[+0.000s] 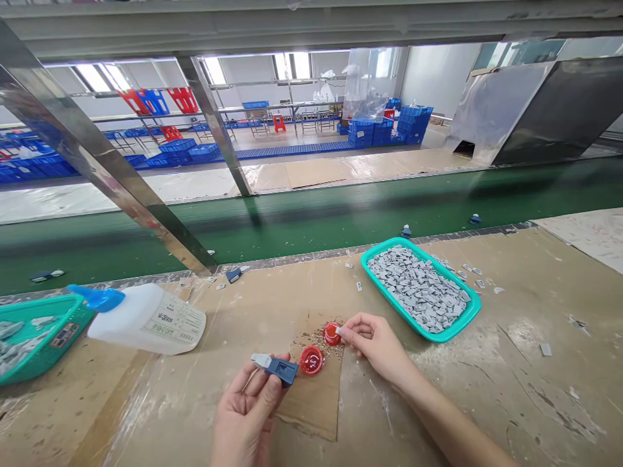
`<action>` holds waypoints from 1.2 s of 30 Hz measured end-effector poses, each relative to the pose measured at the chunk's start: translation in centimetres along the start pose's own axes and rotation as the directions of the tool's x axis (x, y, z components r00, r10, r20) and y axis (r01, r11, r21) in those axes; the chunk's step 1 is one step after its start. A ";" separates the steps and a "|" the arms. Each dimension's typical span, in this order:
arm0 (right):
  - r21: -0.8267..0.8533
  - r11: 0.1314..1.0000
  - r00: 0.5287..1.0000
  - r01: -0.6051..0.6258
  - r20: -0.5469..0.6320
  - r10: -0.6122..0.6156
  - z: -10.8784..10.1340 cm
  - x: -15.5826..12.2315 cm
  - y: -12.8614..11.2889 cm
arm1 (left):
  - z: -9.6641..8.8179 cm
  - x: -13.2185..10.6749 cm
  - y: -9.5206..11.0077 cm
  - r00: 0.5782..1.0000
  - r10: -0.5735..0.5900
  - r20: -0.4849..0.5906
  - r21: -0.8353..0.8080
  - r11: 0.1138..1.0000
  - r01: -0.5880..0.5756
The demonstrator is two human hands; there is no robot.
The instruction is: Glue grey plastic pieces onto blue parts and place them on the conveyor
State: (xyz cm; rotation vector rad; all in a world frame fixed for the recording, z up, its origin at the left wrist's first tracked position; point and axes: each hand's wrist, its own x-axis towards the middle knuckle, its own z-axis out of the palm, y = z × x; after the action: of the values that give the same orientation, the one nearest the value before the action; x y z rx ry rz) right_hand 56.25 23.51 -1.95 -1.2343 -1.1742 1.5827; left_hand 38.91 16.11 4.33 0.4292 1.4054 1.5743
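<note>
My left hand grips a dark blue plastic piece with a light grey tip, held between thumb and fingers. My right hand pinches a small light grey plastic piece at the edge of a red cap. Just left of that cap, a second red cap holds some shiny liquid. Both caps rest on a stained piece of cardboard. Beyond my right hand lies a turquoise basket, filled with many small grey pieces.
A white bottle with a blue nozzle lies at left beside another turquoise basket. A green conveyor belt crosses behind the table, carrying several blue pieces. A slanted metal post rises at left. Loose grey bits lie near the right basket.
</note>
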 end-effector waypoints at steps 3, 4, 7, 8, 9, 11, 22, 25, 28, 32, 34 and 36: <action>0.008 1.000 1.000 0.006 0.004 -0.006 -0.1 -0.2 -0.3 | 0.0 0.0 -0.2 1.000 -0.002 -0.012 0.000 1.000 0.002; 0.016 1.000 1.000 0.010 0.007 -0.010 -0.2 -0.3 -0.5 | 0.0 0.1 -0.2 1.000 -0.002 -0.011 0.005 1.000 0.002; 0.047 0.999 0.999 0.022 0.037 -0.023 -0.3 -0.7 -1.3 | 0.2 0.0 -0.5 1.000 0.021 0.007 0.034 0.999 -0.021; 0.058 0.998 0.998 0.018 0.055 -0.021 -0.3 -0.9 -1.6 | 0.4 0.0 -0.6 0.999 0.038 0.016 0.046 0.998 -0.039; 0.070 0.997 0.997 0.012 0.077 -0.018 -0.2 -1.2 -1.9 | 0.6 -0.1 -0.7 0.998 0.059 0.025 0.055 0.997 -0.061; 0.095 0.995 0.992 0.003 0.126 -0.015 -0.1 -1.7 -2.5 | 1.0 -0.3 -0.8 0.993 0.106 0.049 0.067 0.992 -0.109; 0.098 0.994 0.956 -0.038 0.292 0.007 0.7 -3.5 -3.8 | 3.2 -1.8 -1.0 0.977 0.192 0.091 0.168 0.964 -0.206; 0.090 0.995 0.953 -0.035 0.302 0.007 0.6 -3.5 -3.8 | 3.4 -2.0 -1.2 0.977 0.201 0.073 0.181 0.961 -0.211; 0.068 0.997 0.955 -0.038 0.296 0.016 0.5 -3.4 -3.6 | 3.4 -2.0 -1.5 0.976 0.210 0.054 0.197 0.956 -0.217; 0.022 0.997 0.940 -0.077 0.335 0.066 0.1 -3.3 -3.1 | 3.1 -1.8 -1.8 0.955 0.275 0.111 0.257 0.920 -0.295; 0.021 0.996 0.919 -0.089 0.388 0.074 -0.1 -3.3 -2.9 | 3.1 -1.6 -1.9 0.945 0.294 0.147 0.288 0.901 -0.325; 0.067 0.992 0.894 -0.111 0.442 0.070 -0.2 -3.3 -2.8 | 3.1 -1.5 -1.8 0.941 0.284 0.181 0.304 0.894 -0.328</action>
State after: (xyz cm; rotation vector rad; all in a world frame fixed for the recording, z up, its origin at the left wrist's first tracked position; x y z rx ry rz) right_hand 57.27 21.08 1.50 -0.9052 -1.3147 2.0336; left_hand 42.73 16.48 4.03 0.9839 1.5583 1.5202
